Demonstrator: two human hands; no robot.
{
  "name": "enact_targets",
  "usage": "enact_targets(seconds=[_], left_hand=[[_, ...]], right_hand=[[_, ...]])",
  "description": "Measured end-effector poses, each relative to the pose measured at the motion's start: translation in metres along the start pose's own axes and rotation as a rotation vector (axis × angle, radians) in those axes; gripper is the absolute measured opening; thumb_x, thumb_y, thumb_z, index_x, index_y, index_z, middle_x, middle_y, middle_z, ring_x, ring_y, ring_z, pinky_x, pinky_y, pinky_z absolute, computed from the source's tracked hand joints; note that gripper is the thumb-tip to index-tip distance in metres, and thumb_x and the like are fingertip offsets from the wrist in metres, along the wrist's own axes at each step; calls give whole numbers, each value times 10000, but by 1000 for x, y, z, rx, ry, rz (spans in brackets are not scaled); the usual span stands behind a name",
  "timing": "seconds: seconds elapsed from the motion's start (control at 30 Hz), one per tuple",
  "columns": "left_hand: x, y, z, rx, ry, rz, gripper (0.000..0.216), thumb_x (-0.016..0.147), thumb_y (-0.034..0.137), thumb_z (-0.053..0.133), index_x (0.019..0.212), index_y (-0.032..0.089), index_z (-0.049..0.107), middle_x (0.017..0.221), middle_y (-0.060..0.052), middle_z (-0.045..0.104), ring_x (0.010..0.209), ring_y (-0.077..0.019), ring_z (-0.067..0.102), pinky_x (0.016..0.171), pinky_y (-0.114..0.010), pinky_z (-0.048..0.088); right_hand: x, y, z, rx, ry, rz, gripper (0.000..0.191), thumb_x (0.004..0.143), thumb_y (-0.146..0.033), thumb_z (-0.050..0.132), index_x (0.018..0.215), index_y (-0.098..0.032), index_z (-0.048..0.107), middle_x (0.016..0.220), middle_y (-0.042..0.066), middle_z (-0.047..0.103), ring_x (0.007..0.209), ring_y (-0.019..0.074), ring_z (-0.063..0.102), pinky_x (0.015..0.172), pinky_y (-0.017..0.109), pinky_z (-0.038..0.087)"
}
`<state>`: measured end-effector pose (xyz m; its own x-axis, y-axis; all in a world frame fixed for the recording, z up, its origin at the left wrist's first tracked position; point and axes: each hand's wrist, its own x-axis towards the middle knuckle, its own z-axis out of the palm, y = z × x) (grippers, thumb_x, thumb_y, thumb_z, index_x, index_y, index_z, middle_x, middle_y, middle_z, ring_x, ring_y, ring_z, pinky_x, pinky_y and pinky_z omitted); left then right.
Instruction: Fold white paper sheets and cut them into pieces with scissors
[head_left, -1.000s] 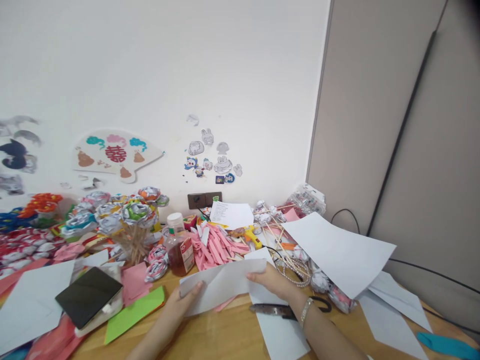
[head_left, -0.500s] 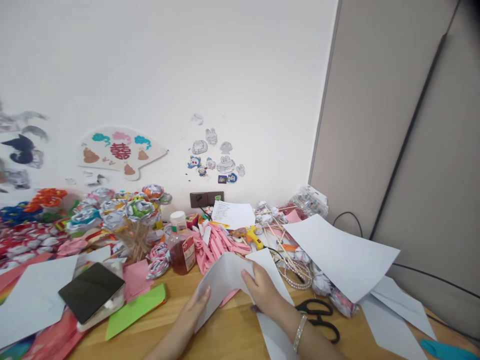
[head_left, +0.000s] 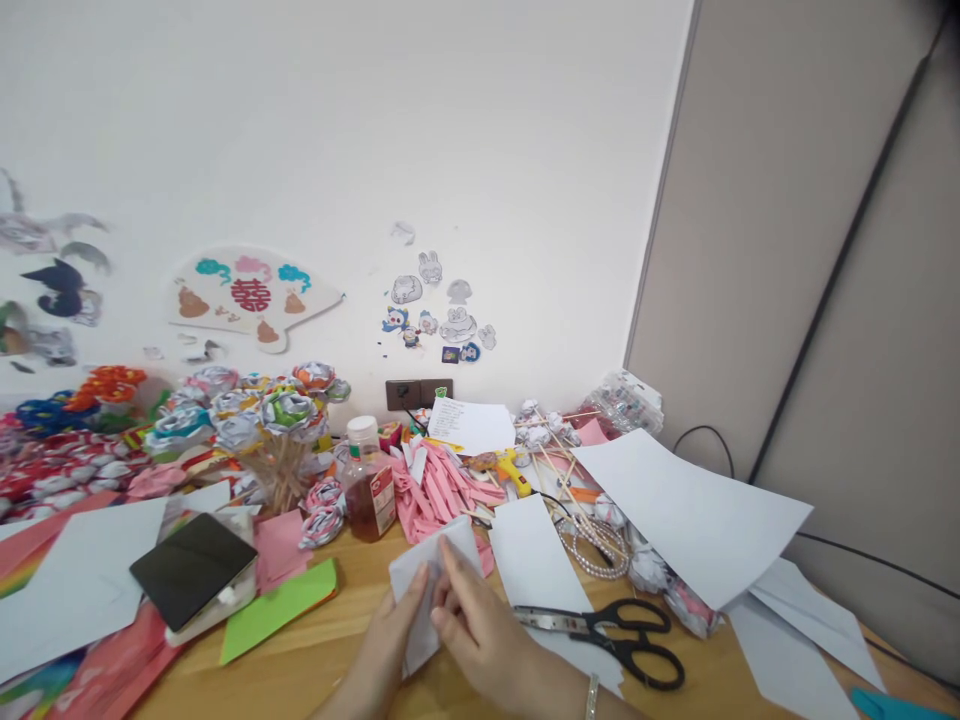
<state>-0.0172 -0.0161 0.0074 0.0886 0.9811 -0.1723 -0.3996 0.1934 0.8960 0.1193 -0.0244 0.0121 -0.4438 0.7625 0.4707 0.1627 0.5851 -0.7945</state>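
A folded sheet of white paper (head_left: 448, 542) is held low over the wooden table, in front of me. My left hand (head_left: 390, 632) grips its left side, thumb on top and the other fingers hidden underneath. My right hand (head_left: 480, 625) lies on the paper's right part, with the index finger stretched along it and the remaining fingers curled in. Black-handled scissors (head_left: 600, 632) lie just right of my right hand, across a white paper strip (head_left: 536, 540).
Behind the hands stand a honey bottle (head_left: 369, 490) and pink paper strips (head_left: 435, 480). A yellow glue gun (head_left: 514, 472) and pearl strings (head_left: 592, 550) lie to the right, near a large white sheet (head_left: 690, 510). Green paper (head_left: 281, 608) and a black tablet-like slab (head_left: 193, 565) are left.
The sheet has been folded over into a smaller piece between the hands. My right hand has moved left and down, closer to my left hand, uncovering the scissors' blades.
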Motion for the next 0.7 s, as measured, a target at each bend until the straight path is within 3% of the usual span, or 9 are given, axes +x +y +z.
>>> enact_targets(seconds=[0.1, 0.23, 0.4, 0.5, 0.57, 0.7], left_hand=[[2, 4, -1, -39, 14, -15, 536, 595, 470, 693, 983, 122, 570, 882, -123, 720, 863, -302, 653, 800, -401, 502], [-1, 8, 2, -84, 54, -63, 470, 675, 367, 665, 1046, 115, 524, 823, -124, 727, 784, -269, 675, 748, -374, 526], [-7, 9, 10, -23, 195, -41, 340, 738, 319, 610, 998, 110, 545, 754, -124, 727, 669, -248, 686, 657, -354, 544], [-7, 9, 11, 7, 231, -33, 305, 744, 316, 600, 964, 110, 555, 717, -106, 725, 629, -227, 681, 600, -314, 542], [-7, 9, 10, 15, 188, -47, 340, 748, 363, 581, 977, 115, 543, 672, -88, 719, 574, -215, 671, 526, -291, 529], [-6, 7, 8, 147, -89, -98, 529, 734, 587, 456, 896, 94, 557, 487, -73, 657, 356, -179, 578, 314, -238, 410]], right_hand=[[3, -2, -3, -120, 153, -56, 420, 833, -204, 444, 1252, -237, 430, 989, 70, 575, 876, 204, 553, 788, 340, 459], [8, 2, -9, -225, 429, 39, 371, 776, -244, 535, 1142, -199, 498, 977, 82, 565, 874, 220, 535, 779, 351, 445], [9, 12, -4, 8, 238, 196, 387, 853, -323, 441, 1212, -180, 449, 1146, 94, 558, 1067, 220, 500, 910, 336, 391], [8, 17, 2, 33, 235, 215, 375, 846, -315, 451, 1192, -174, 475, 1127, 90, 576, 1066, 218, 508, 914, 322, 388], [8, 20, 4, 27, 254, 220, 352, 841, -316, 458, 1162, -180, 503, 1098, 84, 589, 1029, 220, 527, 893, 320, 400], [8, 24, 2, 36, 275, 232, 355, 848, -362, 436, 1137, -171, 515, 973, 82, 624, 838, 209, 582, 751, 309, 459]])
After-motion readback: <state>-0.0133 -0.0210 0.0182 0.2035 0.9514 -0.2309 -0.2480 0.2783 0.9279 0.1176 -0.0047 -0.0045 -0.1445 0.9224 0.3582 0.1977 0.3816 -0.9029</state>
